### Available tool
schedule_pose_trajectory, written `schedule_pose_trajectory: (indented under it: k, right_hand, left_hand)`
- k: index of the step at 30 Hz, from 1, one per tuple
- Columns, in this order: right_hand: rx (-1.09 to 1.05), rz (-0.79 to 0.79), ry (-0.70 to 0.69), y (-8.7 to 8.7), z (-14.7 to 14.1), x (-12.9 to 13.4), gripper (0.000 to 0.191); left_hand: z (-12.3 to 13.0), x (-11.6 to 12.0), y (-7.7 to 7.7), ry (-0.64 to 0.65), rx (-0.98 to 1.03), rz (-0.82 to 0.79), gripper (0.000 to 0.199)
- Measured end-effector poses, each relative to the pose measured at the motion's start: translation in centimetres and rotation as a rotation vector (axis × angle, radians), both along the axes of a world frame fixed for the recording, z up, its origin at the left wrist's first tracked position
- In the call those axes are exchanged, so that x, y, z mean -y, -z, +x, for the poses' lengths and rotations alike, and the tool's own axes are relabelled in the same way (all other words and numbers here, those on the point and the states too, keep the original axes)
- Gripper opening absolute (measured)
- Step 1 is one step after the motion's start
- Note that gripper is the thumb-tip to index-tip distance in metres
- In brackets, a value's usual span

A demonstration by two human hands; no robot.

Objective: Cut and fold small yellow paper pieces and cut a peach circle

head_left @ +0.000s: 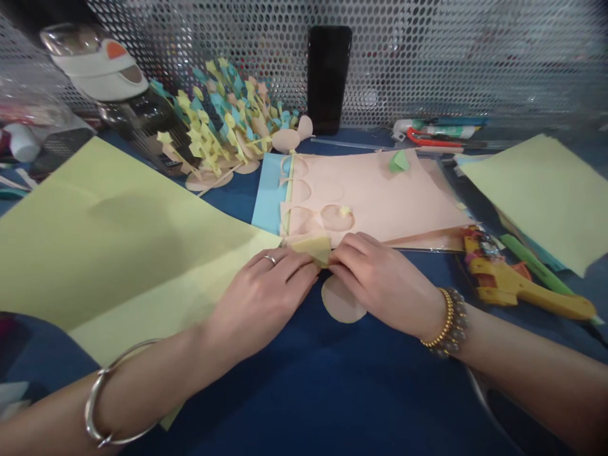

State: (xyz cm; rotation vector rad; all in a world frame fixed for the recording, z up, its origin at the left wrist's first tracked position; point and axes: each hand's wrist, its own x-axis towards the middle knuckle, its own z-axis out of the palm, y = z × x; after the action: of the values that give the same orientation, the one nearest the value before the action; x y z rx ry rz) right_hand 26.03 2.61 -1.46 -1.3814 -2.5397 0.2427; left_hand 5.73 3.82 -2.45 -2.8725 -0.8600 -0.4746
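Between my two hands a small piece of yellow paper (311, 248) is pinched, partly covered by the fingers. My left hand (270, 285), with a ring on it, grips its left side with the fingers closed. The fingers of my right hand (375, 275) are closed at its right side. Just below the right fingers a pale paper disc (342, 301) lies on the blue table, partly under the hand. Directly beyond the hands are pink sheets (375, 190) with round cut-outs along the left, over a blue sheet (266, 196).
A large yellow-green sheet (142, 234) spreads at left, reaching under my left arm. A yellow glue gun (522, 282) and more yellow paper (546, 190) lie right. Behind stand paper stars on stems (223, 126), a bottle (128, 95) and a phone (329, 79) against a perforated metal panel (427, 57).
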Motion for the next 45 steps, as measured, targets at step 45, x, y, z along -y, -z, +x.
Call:
schedule_pose_trajectory:
  k: [45]
  right_hand:
    - [-0.032,0.035,0.055,-0.3,0.1,0.3,0.017]
  left_hand:
    - [0.2,-1.1,0.0,-0.039,0.050,-0.015,0.015]
